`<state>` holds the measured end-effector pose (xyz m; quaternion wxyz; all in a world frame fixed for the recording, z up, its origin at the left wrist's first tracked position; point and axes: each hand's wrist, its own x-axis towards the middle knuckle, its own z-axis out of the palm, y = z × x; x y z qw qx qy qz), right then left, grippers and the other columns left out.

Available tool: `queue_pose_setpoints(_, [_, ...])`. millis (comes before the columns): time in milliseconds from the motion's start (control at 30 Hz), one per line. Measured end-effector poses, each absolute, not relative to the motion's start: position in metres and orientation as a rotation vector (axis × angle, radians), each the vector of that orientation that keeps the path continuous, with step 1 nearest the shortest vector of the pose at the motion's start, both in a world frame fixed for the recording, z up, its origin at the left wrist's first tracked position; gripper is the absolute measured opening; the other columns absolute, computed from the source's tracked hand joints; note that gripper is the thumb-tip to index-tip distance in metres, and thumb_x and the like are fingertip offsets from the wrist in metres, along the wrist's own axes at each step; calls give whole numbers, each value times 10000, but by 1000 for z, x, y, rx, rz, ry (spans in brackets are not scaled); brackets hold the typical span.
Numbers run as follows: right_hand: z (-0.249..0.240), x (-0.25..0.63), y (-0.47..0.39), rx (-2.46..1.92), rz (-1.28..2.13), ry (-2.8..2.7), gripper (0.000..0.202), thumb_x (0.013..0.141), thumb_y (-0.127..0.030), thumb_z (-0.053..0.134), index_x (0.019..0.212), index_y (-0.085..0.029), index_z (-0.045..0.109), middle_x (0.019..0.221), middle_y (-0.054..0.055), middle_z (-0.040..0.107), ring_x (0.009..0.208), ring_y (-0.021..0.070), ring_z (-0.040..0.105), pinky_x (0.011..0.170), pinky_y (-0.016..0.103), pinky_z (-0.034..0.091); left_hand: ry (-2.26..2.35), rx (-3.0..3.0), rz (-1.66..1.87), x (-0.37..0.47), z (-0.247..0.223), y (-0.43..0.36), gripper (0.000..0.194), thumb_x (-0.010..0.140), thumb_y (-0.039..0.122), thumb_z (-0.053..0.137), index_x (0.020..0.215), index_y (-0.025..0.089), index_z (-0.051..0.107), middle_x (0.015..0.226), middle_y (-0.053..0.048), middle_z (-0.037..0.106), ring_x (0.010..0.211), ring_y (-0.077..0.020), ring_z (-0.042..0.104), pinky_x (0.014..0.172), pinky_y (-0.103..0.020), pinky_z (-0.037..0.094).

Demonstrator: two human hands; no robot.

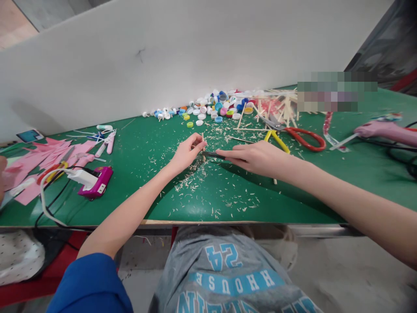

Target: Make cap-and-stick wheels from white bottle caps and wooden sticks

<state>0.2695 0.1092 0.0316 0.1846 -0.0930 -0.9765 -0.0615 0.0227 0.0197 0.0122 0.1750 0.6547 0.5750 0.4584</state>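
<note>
Left fingers [194,143] clamp a stick [203,136] upright near the worktop's [130,161] centre; right fingers [228,154] grip a knife [211,154] at its four o'clock. Shaving seems in hand; another stroke calls for fingertips clear of the blade.

From here I see both bare arms reaching forward over the green counter [260,204], converging near its middle. My left forearm angles up and inward, bare below a blue sleeve [93,284]; the left hand [189,152] has its fingers curled in a pinch. My right forearm crosses in from the side, the right hand [254,157] palm down, fingers together and pointing toward the left.
</note>
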Motion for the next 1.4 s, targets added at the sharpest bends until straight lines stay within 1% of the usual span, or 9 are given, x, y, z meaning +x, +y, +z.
queue_pose_setpoints(133, [31, 270, 110, -242, -165, -2745, 445, 1064, -358, 368, 1414, -317, 639, 831, 8, 707, 549, 89, 431, 486, 256, 225, 1644, 1849, 1281, 25, 14, 20, 173, 979, 364, 537, 878, 226, 510, 810, 10, 645, 755, -132, 613, 762, -290, 498])
queue_pose_setpoints(467, [26, 271, 110, -164, -79, -2840, 446, 1064, -371, 376, 1424, -294, 627, 908, 27, 746, 657, 115, 595, 532, 240, 312, 1669, 1840, 1283, 24, 15, 18, 183, 984, 355, 531, 861, 226, 488, 816, 8, 632, 778, -135, 634, 769, -286, 509])
queue_pose_setpoints(533, [25, 272, 110, -182, -93, -2841, 441, 1062, -371, 381, 1427, -313, 623, 906, 18, 741, 642, 107, 580, 526, 237, 302, 1668, 1842, 1281, 23, 15, 18, 190, 981, 358, 531, 853, 226, 480, 804, 10, 621, 770, -134, 625, 760, -282, 506])
queue_pose_setpoints(667, [21, 272, 111, -222, -180, -2805, 447, 1067, -380, 368, 1446, -347, 603, 868, 8, 713, 552, 76, 469, 478, 245, 208, 1656, 1844, 1289, 23, 15, 19, 191, 976, 362, 536, 852, 226, 487, 811, 9, 619, 779, -134, 626, 762, -283, 503])
queue_pose_setpoints(833, [17, 273, 112, -258, -269, -2780, 460, 1076, -407, 329, 1447, -373, 599, 817, -1, 685, 515, 77, 387, 459, 258, 158, 1649, 1818, 1292, 22, 14, 19, 173, 965, 359, 560, 860, 232, 505, 807, 5, 642, 764, -138, 625, 748, -292, 499])
queue_pose_setpoints(1067, [14, 272, 114, -245, -190, -2740, 449, 1072, -436, 345, 1382, -354, 660, 783, -4, 688, 533, 75, 421, 468, 248, 205, 1653, 1800, 1302, 22, 16, 19, 176, 949, 354, 581, 848, 233, 503, 813, 5, 637, 766, -137, 620, 748, -297, 499])
queue_pose_setpoints(1233, [17, 273, 116, -256, -49, -2693, 448, 1060, -394, 386, 1429, -300, 622, 899, 17, 736, 622, 83, 536, 522, 232, 304, 1645, 1804, 1303, 22, 17, 18, 165, 945, 336, 581, 847, 230, 501, 804, 5, 640, 756, -135, 616, 747, -300, 494])
queue_pose_setpoints(1300, [18, 273, 116, -265, -58, -2685, 446, 1058, -377, 389, 1430, -296, 621, 907, 14, 736, 611, 80, 522, 521, 230, 302, 1640, 1804, 1305, 22, 17, 18, 167, 946, 336, 583, 847, 230, 501, 805, 5, 637, 757, -135, 620, 745, -298, 495])
queue_pose_setpoints(1400, [19, 273, 115, -263, -170, -2711, 446, 1063, -379, 368, 1419, -317, 628, 830, 0, 701, 557, 78, 441, 486, 237, 245, 1633, 1807, 1307, 22, 17, 17, 179, 952, 364, 584, 866, 231, 501, 812, 3, 631, 760, -139, 623, 745, -296, 495])
